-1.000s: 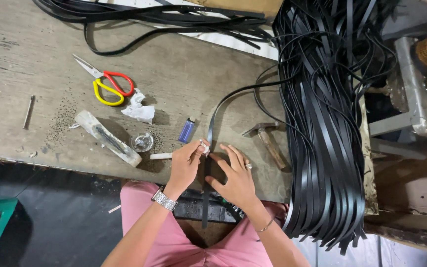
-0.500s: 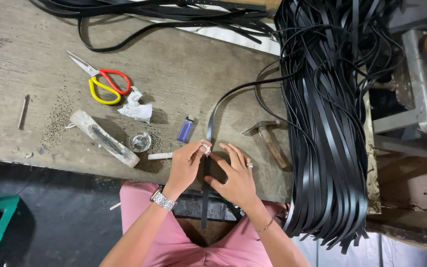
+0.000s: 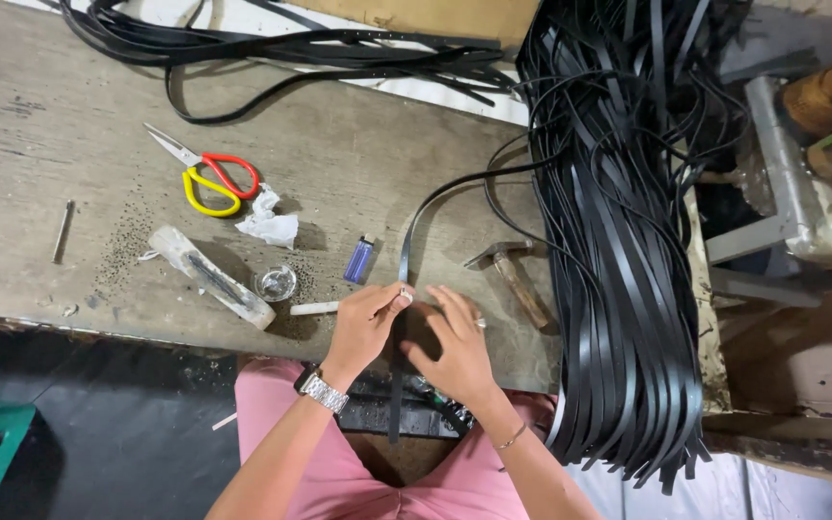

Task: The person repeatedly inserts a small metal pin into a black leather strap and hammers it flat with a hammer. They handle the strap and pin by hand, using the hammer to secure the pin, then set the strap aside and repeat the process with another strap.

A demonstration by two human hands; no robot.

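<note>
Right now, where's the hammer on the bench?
In the head view, the hammer lies on the workbench just right of the right hand, beside the big bundle of black straps.

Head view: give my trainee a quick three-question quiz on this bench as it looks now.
1. True or false: the left hand and right hand both rest on one black strap.
2. Which lies nearest the hands? A scissors B hammer C metal rod
3. What colour is the lighter?

Key: 1 true; 2 B; 3 blue.
</note>
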